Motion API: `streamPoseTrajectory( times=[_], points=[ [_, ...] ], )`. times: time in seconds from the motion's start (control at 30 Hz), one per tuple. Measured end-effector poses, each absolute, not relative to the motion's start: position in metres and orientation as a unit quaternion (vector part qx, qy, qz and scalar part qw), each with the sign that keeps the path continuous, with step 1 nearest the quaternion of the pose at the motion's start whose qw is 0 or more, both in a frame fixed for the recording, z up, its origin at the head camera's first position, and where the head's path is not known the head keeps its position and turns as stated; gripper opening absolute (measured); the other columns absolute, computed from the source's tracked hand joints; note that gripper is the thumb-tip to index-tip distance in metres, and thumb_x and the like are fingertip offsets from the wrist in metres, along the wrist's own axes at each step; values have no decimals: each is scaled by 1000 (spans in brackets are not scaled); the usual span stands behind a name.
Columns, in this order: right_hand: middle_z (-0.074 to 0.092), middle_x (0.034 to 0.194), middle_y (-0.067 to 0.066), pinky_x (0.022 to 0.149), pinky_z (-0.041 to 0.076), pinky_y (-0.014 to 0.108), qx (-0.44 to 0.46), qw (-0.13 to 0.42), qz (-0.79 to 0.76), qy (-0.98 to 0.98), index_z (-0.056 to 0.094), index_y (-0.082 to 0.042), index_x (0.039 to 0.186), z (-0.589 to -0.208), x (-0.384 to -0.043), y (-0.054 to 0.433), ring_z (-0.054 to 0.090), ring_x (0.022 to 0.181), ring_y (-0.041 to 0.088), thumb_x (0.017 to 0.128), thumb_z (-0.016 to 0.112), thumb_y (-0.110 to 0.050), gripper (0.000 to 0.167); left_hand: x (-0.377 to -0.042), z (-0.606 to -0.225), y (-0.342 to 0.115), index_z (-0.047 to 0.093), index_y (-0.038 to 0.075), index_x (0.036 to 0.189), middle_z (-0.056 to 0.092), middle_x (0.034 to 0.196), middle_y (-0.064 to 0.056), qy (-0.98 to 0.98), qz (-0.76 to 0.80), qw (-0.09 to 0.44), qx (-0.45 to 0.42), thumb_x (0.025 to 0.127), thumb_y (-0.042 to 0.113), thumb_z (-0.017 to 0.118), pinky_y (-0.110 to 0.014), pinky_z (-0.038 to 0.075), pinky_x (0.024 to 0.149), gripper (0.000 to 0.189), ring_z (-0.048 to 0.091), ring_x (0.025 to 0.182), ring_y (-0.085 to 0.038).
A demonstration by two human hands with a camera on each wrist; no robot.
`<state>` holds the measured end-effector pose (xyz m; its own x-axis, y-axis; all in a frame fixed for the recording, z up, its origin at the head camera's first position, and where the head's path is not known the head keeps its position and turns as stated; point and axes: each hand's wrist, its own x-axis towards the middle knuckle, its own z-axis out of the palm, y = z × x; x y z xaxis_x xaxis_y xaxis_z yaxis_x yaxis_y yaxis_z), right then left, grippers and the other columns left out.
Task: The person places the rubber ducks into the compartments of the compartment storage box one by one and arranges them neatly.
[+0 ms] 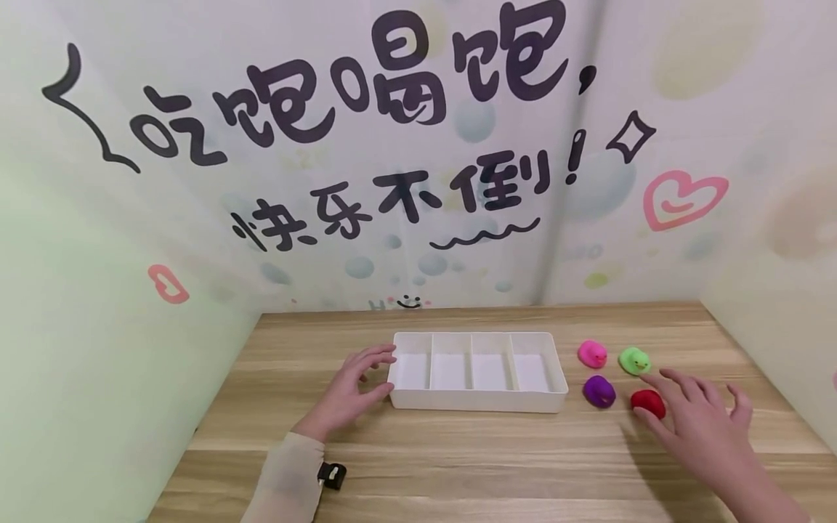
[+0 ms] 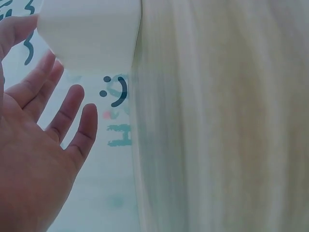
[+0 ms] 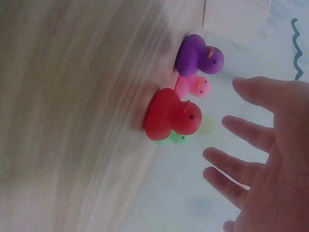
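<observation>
My left hand [image 1: 349, 388] touches the left end of a white divided box [image 1: 477, 401], thumb and fingertips at its wall; the left wrist view shows the fingers spread beside the box [image 2: 91, 34]. Over a red rubber duck [image 1: 647, 404] hovers my right hand [image 1: 702, 425], fingers spread. In the right wrist view a gap shows between that hand [image 3: 275, 159] and the red duck [image 3: 166, 116]. Close by sit a purple duck [image 1: 598, 391], a pink duck [image 1: 592, 354] and a green duck [image 1: 633, 360], all right of the box.
The box has several compartments in a row with nothing in them. Wood-patterned tabletop [image 1: 458, 465] extends in front of it. A pale printed backdrop [image 1: 405, 269] stands behind the table, and side walls [image 1: 118, 363] rise at left and right.
</observation>
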<state>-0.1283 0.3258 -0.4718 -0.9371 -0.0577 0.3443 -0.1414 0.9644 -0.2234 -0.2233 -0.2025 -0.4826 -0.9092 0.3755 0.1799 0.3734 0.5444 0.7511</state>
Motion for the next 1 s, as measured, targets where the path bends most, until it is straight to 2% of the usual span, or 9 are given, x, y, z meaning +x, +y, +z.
streamPoseTrajectory(
  times=[0.3, 0.5, 0.63, 1.0],
  points=[
    [55, 134, 27, 105, 5, 78, 49, 168, 126, -977, 61, -10, 132, -468, -130, 325, 42, 117, 51, 88, 81, -34, 54, -222, -481, -201, 63, 17, 137, 48, 158, 7, 878, 430, 3, 210, 96, 20, 75, -44, 46, 94, 44, 51, 125, -26],
    [59, 127, 29, 104, 8, 79, 41, 160, 111, -980, 62, -8, 126, -470, -131, 325, 46, 114, 51, 84, 84, -37, 56, -222, -482, -202, 63, 19, 137, 48, 158, 7, 877, 433, 7, 207, 96, 23, 76, -47, 46, 95, 43, 50, 123, -24],
    [60, 125, 29, 104, 8, 79, 39, 152, 109, -982, 63, -10, 125, -470, -131, 325, 47, 112, 52, 81, 85, -33, 54, -222, -483, -203, 63, 22, 135, 48, 158, 7, 875, 435, 7, 211, 95, 25, 76, -47, 45, 95, 42, 49, 122, -23],
    [62, 121, 28, 101, 10, 78, 40, 151, 124, -980, 67, -12, 120, -469, -131, 322, 50, 108, 53, 78, 88, -26, 50, -224, -482, -205, 64, 21, 134, 49, 158, 5, 874, 430, 3, 227, 95, 22, 76, -48, 45, 99, 41, 52, 122, -27]
  ],
)
